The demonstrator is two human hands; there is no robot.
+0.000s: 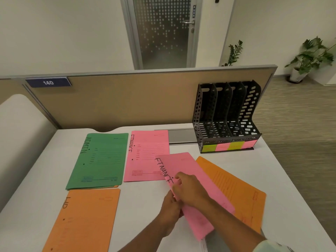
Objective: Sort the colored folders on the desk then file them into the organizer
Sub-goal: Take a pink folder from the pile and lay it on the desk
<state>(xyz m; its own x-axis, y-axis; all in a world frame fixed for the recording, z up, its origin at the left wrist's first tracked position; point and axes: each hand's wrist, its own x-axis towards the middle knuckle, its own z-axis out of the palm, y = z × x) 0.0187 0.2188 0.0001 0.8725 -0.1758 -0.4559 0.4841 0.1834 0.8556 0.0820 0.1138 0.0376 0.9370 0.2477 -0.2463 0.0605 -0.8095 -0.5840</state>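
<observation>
Both hands hold a pink folder (192, 171) marked FINANCE, lifted and tilted over the desk. My right hand (189, 188) grips its left edge from above; my left hand (171, 208) grips the same edge from below. Another pink FINANCE folder (145, 151) lies flat behind it. A green ADMIN folder (101, 160) lies to the left, on top of an orange one. In front of that lies an orange HR folder (85, 219). One more orange folder (234, 188) lies under the held pink one, to the right. The black organizer (227, 115) stands at the back right, its slots empty.
A tan partition (127, 99) with a "140" plate runs along the desk's far edge. A grey cable tray lid (180, 136) sits between the flat pink folder and the organizer. Coloured sticky labels (229, 146) line the organizer's front. The desk's right edge drops to carpet.
</observation>
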